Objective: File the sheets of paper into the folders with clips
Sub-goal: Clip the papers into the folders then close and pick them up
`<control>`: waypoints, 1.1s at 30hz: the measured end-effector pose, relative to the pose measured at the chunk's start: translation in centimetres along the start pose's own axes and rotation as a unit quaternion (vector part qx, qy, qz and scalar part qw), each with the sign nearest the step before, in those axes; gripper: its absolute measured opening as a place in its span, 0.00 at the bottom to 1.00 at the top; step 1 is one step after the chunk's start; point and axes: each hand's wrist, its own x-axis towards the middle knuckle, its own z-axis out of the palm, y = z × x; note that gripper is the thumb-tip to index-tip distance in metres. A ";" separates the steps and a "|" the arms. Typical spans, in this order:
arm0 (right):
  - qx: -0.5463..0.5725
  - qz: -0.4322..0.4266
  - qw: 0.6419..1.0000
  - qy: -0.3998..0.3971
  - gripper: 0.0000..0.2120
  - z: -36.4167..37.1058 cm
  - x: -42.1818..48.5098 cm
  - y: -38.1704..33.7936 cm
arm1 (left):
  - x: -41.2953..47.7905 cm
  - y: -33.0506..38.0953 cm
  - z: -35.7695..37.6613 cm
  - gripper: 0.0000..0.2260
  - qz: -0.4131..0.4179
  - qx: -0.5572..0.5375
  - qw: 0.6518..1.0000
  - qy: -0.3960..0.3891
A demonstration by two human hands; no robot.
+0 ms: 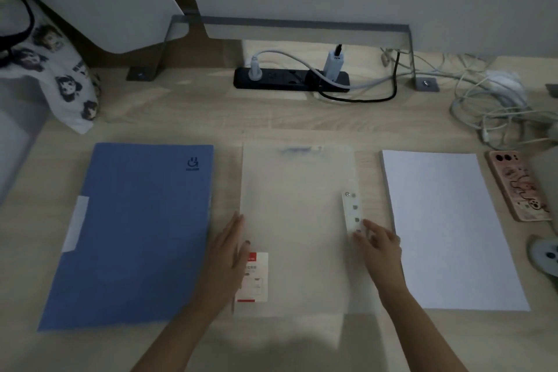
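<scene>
A closed blue folder [136, 229] lies flat on the left of the desk. In the middle lies a translucent white folder [297, 220] with a red-and-white label at its lower left and a white clip strip [351, 214] along its right edge. A stack of white paper sheets [447, 226] lies to the right. My left hand [229, 254] rests flat with fingers together on the white folder's left edge, by the label. My right hand [380, 243] touches the lower end of the clip strip with spread fingers. Neither hand holds anything.
A black power strip [290, 78] with plugs and cables sits at the back, under a grey metal stand [302, 22]. Tangled white cables [495, 106] lie at the back right. A phone in a pink case [517, 184] lies right of the paper. A printed cloth bag [57, 75] sits back left.
</scene>
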 end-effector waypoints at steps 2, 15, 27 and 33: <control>0.054 0.032 0.998 -0.024 0.18 -0.1 -0.4 -0.9 | 0.0 1.9 0.8 0.24 -0.049 -0.041 0.997 -0.042; 0.280 -0.065 0.910 -0.299 0.21 -1.5 -7.9 -11.7 | 1.9 6.6 -8.0 0.47 -0.157 -0.388 0.884 -0.208; 0.030 -0.160 0.886 -0.435 0.26 10.5 -9.8 -12.6 | 0.5 3.7 -16.8 0.35 -0.025 -0.419 0.899 -0.123; -0.280 -0.216 0.882 -0.311 0.33 12.6 -5.9 -8.4 | -0.4 -0.8 -19.3 0.37 -0.069 -0.421 0.904 -0.034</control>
